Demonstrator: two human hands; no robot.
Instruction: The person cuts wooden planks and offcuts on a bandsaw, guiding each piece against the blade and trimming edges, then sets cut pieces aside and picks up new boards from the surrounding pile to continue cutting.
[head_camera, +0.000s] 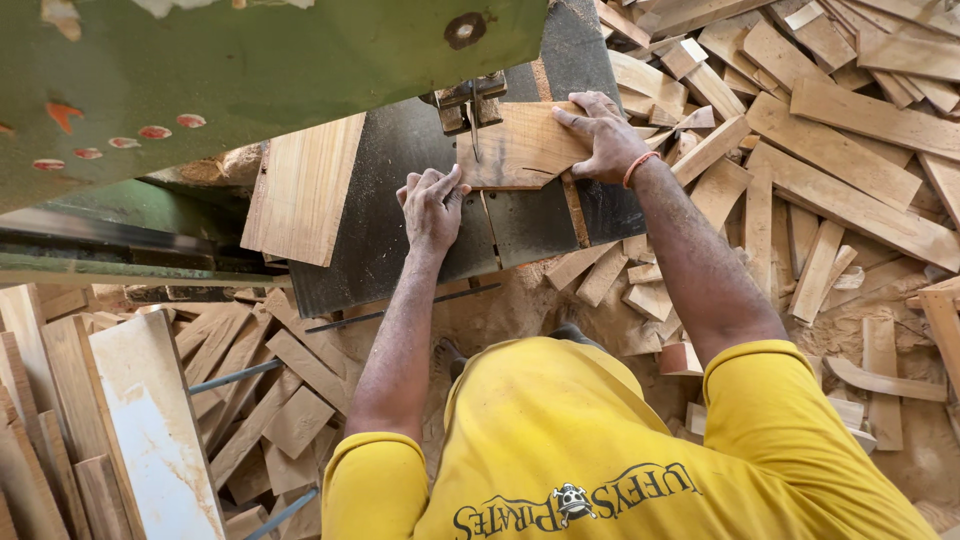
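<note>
A flat wooden board (520, 148) lies on the dark steel saw table (385, 215), against the thin vertical blade (474, 125) under the metal blade guide (468, 100). A cut line runs into the board from the blade side. My left hand (432, 205) presses its fingertips on the board's near left corner. My right hand (603, 140), with an orange band at the wrist, lies flat on the board's right end. Neither hand closes around the board; both push down on it.
A second plank (300, 190) rests on the table's left part. The green saw housing (240, 70) overhangs at the top left. Offcuts (830, 160) are heaped on the right, more scraps (250, 400) and sawdust lie on the floor to the left.
</note>
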